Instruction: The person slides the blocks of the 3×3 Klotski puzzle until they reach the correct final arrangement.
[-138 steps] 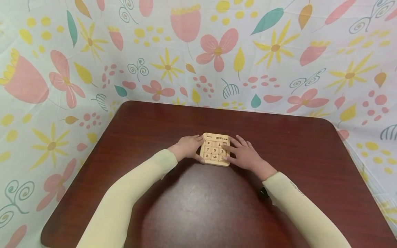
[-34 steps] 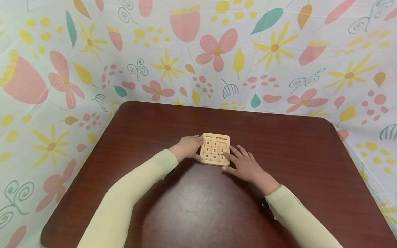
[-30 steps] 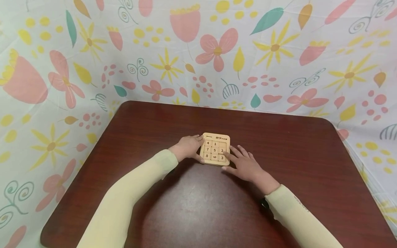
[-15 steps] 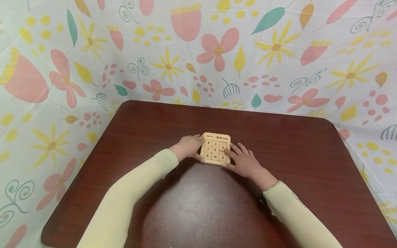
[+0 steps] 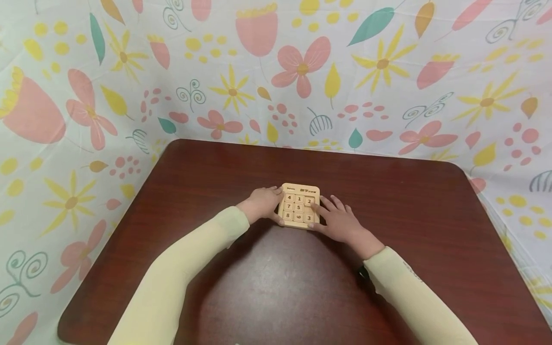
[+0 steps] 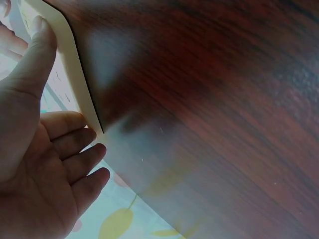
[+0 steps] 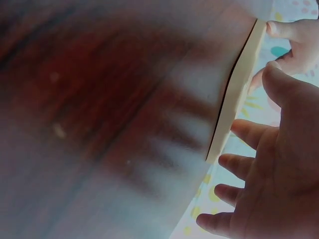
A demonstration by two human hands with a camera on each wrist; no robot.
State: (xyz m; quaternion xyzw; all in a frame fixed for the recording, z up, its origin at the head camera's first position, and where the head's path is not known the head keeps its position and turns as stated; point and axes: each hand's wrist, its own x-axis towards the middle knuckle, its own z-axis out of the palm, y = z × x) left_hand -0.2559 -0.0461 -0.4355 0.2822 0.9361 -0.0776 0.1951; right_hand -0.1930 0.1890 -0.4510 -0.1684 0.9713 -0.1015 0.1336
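Note:
A wooden number slide puzzle (image 5: 296, 187) lies on the table, its tiles reading 4, 1, 2 on top, 7, 5 and a gap in the middle, 8, a sideways-looking 6 or 9, and 3 below. My left hand (image 5: 261, 203) holds its left side, thumb at the near corner and fingers along the far part. On the right, my right hand (image 5: 342, 223) touches the puzzle with its index fingertip just under the 2 tile (image 5: 309, 201); its thumb sits by the 3 tile (image 5: 309, 218). The right wrist view shows the other fingers spread beside the frame's edge (image 7: 233, 102).
The dark red-brown table (image 5: 267, 282) has rounded corners and extends all around the puzzle. Behind it and along its left hangs a white cloth (image 5: 241, 48) printed with flowers and leaves. Long pale yellow sleeves (image 5: 172, 268) cover both arms.
First the 1 tile slid left into the middle of the top row. The 2 tile then slid up into the top right, with my right hand shifting away from me. My left hand stayed put.

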